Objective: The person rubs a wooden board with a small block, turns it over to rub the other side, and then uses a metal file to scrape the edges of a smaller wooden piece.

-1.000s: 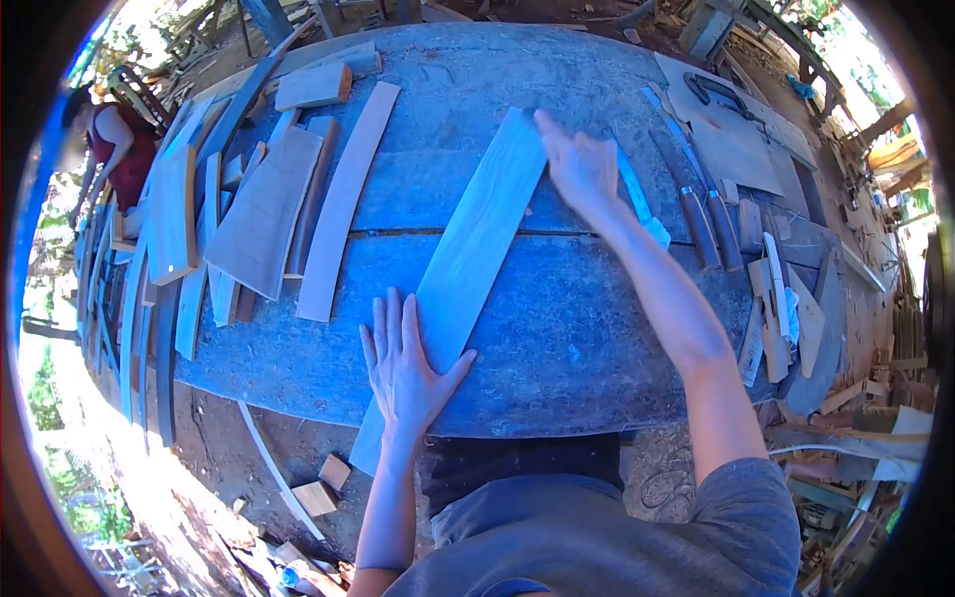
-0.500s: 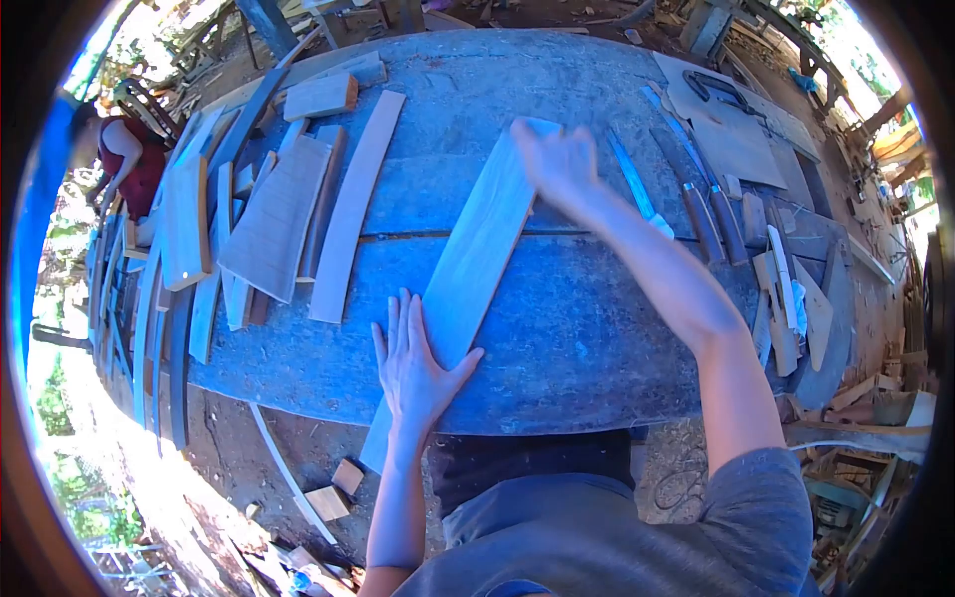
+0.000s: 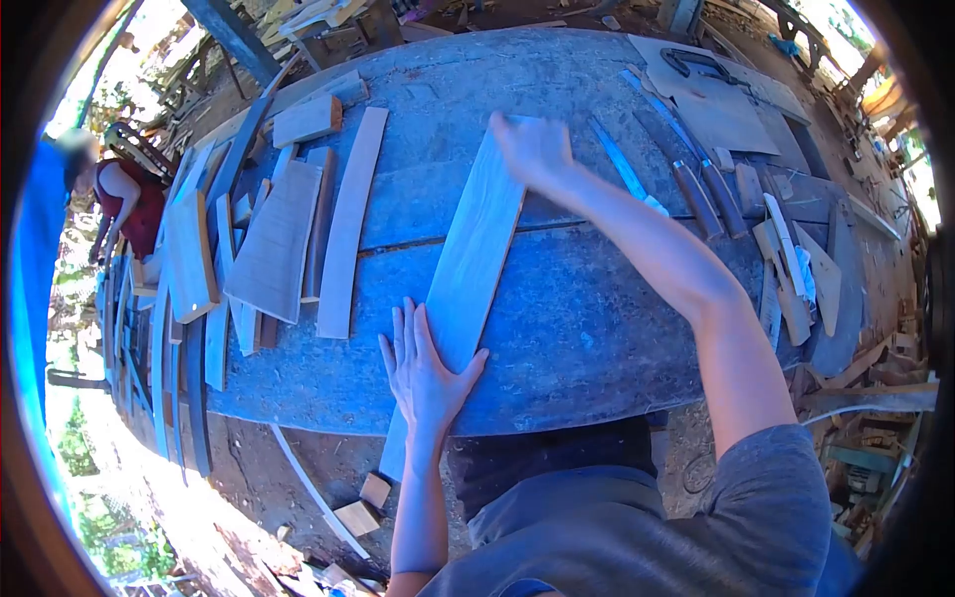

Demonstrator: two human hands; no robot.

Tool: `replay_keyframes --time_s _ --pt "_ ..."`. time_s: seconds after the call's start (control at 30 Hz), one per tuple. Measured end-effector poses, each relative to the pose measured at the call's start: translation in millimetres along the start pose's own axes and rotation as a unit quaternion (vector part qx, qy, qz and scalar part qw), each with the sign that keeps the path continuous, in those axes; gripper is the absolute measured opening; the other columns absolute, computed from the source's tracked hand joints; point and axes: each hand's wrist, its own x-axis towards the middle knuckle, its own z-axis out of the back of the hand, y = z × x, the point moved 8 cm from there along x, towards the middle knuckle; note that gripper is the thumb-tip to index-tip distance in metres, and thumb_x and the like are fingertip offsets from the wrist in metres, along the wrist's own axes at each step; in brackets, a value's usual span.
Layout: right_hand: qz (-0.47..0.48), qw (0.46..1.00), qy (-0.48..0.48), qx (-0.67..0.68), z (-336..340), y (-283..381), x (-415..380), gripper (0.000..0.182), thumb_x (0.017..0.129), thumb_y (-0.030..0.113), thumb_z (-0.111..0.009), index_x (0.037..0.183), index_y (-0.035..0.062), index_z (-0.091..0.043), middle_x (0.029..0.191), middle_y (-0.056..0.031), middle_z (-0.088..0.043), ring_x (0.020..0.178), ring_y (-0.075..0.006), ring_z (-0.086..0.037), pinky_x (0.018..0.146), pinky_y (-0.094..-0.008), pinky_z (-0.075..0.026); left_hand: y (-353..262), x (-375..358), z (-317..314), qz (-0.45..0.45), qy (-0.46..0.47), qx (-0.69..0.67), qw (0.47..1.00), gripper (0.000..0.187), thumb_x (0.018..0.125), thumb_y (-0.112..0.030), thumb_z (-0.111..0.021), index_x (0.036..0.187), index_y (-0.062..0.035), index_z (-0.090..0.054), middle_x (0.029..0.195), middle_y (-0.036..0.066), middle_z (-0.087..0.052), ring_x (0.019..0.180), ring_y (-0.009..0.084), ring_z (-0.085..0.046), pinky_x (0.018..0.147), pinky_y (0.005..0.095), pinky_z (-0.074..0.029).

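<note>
Left hand spreads wide over the near part of a long, flat, pale wooden board, whose far-left corner the blurred, curled right hand, contents unclear, has now reached, crossing its width.

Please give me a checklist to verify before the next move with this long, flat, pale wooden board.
Bare left hand on the long, flat, pale wooden board: ok, spread across its nearer part.
Bare right hand free of tools: cannot tell, blurred at the board's far end.
Board wholly on the broad, bluish worktable: not ok, near end projects past the edge.
Two slim, dark-handled tools apart from the board: ok, lying to its right.
Narrow, pale wooden strip apart from the board: ok, worktable surface shows between.
</note>
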Motion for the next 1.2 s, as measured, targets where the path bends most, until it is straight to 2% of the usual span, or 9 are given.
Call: replay_keyframes --time_s 0.17,0.3,0.4,0.63,0.87,0.97,1.03,1.13,1.2 --pt "0.211 0.977 0.040 0.002 42 62 -75 0.036 0.092 0.020 -0.051 0.128 0.0186 -0.054 0.075 -0.0136 -0.070 0.065 -0.0302 -0.071 0.050 -0.0457 -0.054 0 1 2 -0.005 -0.003 -0.008 1.000 0.101 0.072 -0.055 -0.076 0.147 -0.0005 -0.037 0.156 0.021 -0.034 0.147 0.0369 -0.027 0.121 0.0534 -0.012" --pt "0.030 0.999 0.023 -0.031 16 -21 10 0.029 0.092 0.019 -0.050 0.120 0.0216 -0.057 0.075 -0.0093 -0.071 0.066 -0.0300 -0.072 0.051 -0.0455 -0.054 -1 -1 3 -0.004 -0.014 -0.002 1.000 0.101 0.072 -0.055 -0.076 0.147 -0.0008 -0.037 0.156 0.021 -0.034 0.147 0.0370 -0.026 0.121 0.0534 -0.012" --pt "0.028 0.998 -0.036 0.033 17 0 -8 0.023 0.088 0.016 -0.056 0.110 0.0120 -0.056 0.068 -0.0101 -0.069 0.066 -0.0288 -0.072 0.050 -0.0422 -0.053 -4 -2 4 0.005 -0.020 0.015 1.000 0.102 0.072 -0.055 -0.077 0.148 -0.0015 -0.036 0.156 0.021 -0.033 0.147 0.0369 -0.025 0.121 0.0538 -0.012" --pt "0.315 0.943 0.080 0.077 72 107 -173 0.055 0.086 0.015 -0.057 0.140 0.0152 -0.048 0.062 -0.0094 -0.064 0.055 -0.0252 -0.068 0.041 -0.0402 -0.049 -1 -3 -1 0.003 -0.007 0.026 1.000 0.107 0.072 -0.061 -0.074 0.150 -0.0012 -0.031 0.158 0.019 -0.029 0.148 0.0337 -0.025 0.121 0.0545 -0.012" --pt "-0.033 0.999 0.019 0.033 31 -22 -70 0.048 0.096 0.018 -0.048 0.143 0.0265 -0.047 0.070 -0.0131 -0.066 0.064 -0.0318 -0.070 0.047 -0.0446 -0.053 -6 -3 3 -0.006 -0.018 0.027 0.999 0.106 0.071 -0.056 -0.077 0.149 0.0017 -0.031 0.156 0.021 -0.032 0.147 0.0319 -0.028 0.120 0.0551 -0.013" --pt "0.116 0.989 -0.013 0.093 49 53 -144 0.046 0.098 0.023 -0.046 0.144 0.0282 -0.048 0.070 -0.0137 -0.063 0.054 -0.0322 -0.065 0.044 -0.0431 -0.050 -7 -2 3 -0.002 -0.021 0.020 1.000 0.106 0.071 -0.055 -0.077 0.149 0.0011 -0.032 0.156 0.022 -0.032 0.147 0.0327 -0.029 0.120 0.0552 -0.014" --pt "0.218 0.965 0.082 0.124 68 98 -197 0.047 0.097 0.021 -0.049 0.144 0.0290 -0.049 0.070 -0.0131 -0.062 0.050 -0.0293 -0.061 0.042 -0.0401 -0.049 -7 0 1 -0.009 -0.023 0.013 1.000 0.106 0.072 -0.055 -0.077 0.149 0.0009 -0.032 0.156 0.022 -0.032 0.147 0.0331 -0.029 0.120 0.0553 -0.014" --pt "0.244 0.966 0.034 0.082 61 73 -175 0.051 0.094 0.018 -0.053 0.143 0.0302 -0.050 0.069 -0.0123 -0.063 0.051 -0.0252 -0.063 0.041 -0.0384 -0.048 -6 -3 2 -0.018 -0.028 0.016 0.999 0.105 0.072 -0.055 -0.077 0.149 0.0006 -0.032 0.156 0.021 -0.033 0.147 0.0341 -0.028 0.120 0.0553 -0.014" --pt "0.103 0.993 -0.007 0.052 54 8 -108 0.054 0.091 0.016 -0.055 0.143 0.0283 -0.051 0.068 -0.0115 -0.063 0.052 -0.0233 -0.064 0.040 -0.0385 -0.048 -8 -5 3 -0.019 -0.039 0.040 0.998 0.105 0.072 -0.056 -0.077 0.149 0.0000 -0.032 0.156 0.020 -0.033 0.147 0.0347 -0.028 0.120 0.0552 -0.014"
